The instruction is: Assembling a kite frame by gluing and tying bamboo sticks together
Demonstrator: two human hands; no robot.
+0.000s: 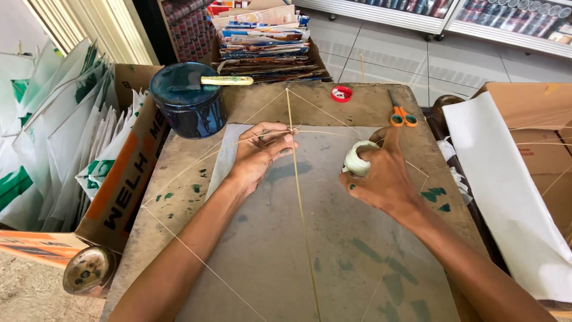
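Observation:
A thin bamboo stick (300,197) runs lengthwise down a sheet of translucent paper (310,238) on a worn wooden board (369,101). A second thin stick (316,132) crosses it near the top. My left hand (259,152) presses on that crossing with its fingertips. My right hand (378,173) grips a pale spool of thread (357,160) just to the right of the crossing. Fine string (179,238) stretches around the frame's outline.
A dark blue pot with a brush on its rim (189,98) stands at the board's far left. Orange-handled scissors (402,114) and a small red lid (341,93) lie at the far edge. A cardboard box of white and green paper kites (71,137) stands left; white paper (506,185) lies right.

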